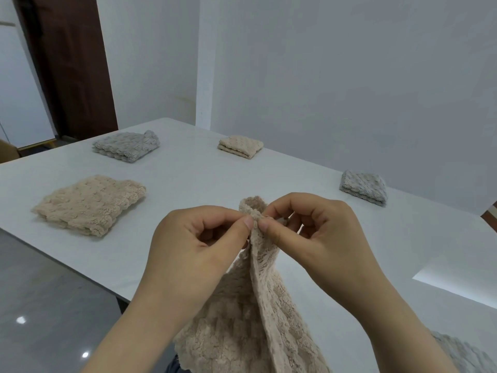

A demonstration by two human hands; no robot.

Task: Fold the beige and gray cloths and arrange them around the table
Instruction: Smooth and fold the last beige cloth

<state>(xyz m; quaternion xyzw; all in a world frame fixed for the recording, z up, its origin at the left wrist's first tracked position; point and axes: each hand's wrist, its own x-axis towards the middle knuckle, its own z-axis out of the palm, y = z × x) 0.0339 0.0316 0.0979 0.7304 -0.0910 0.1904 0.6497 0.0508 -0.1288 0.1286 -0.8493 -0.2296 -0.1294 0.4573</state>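
L hand & R hand are both pinching the top edge of the unfolded beige cloth, thumb & forefinger tips nearly meeting, other fingers curling loosely. The rest is hanging below them. Beyond the fingers, 4 folded pcs are sitting on the table: beige pile & gray pile to the left, small beige pile ahead, small gray pile to the right. So approx 4 look done. This one's pending, maybe also another gray cloth peeking in below the R wrist.

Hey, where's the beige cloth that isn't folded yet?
The unfolded beige cloth hangs bottom centre in the head view, top edge pinched by the left hand and right hand, at the white table's near edge.
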